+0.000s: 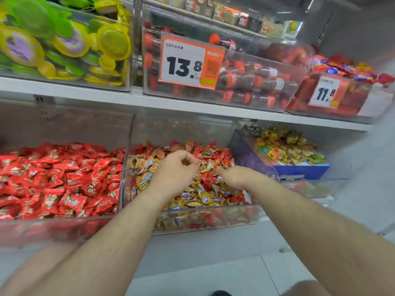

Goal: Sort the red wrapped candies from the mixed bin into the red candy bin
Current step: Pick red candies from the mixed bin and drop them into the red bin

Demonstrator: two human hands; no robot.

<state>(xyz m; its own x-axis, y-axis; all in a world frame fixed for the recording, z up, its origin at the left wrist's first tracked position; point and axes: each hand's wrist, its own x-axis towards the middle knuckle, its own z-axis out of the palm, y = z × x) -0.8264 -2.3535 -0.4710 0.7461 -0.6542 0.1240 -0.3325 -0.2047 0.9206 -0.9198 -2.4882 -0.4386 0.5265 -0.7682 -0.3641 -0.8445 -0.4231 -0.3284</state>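
1. At the left end of the lower shelf I see the red candy bin, clear-walled and heaped with red wrapped candies. Its right wall stands just beside the mixed bin.
2. My left hand hangs over the middle of the mixed bin. The fingers curl toward the thumb; motion blur hides whether a candy sits between them, so I cannot tell what it holds.
3. In the mixed bin, red pieces lie scattered among gold wrapped candies, thickest toward the back edge and along the front right corner.
4. My right hand reaches in near the bin's right wall, fingertips buried in the pile. Its grip is hidden from me.
5. I judge these candies light and crinkly, with slick film. A pinch across the padded middle, or on a crimped end, should hold.
6. Their long axes point every way, so no common heading can be given.
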